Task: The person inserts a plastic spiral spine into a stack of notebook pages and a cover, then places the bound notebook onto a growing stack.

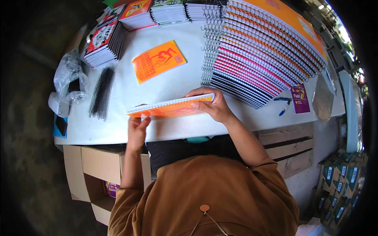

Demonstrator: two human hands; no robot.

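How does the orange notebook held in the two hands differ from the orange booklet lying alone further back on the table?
The notebook is held up off the table by the left hand and the right hand; the booklet lies flat, untouched. The notebook shows its page edges, nearly edge-on; the booklet shows its whole printed cover. The notebook looks thicker; the booklet looks thin. Both have orange covers.

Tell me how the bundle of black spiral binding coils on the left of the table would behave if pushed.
The black binding coils are round in section, so they would probably roll sideways. They lie loose, not tied, so they likely scatter rather than move together. Being thin open wire or plastic, they look light and springy.
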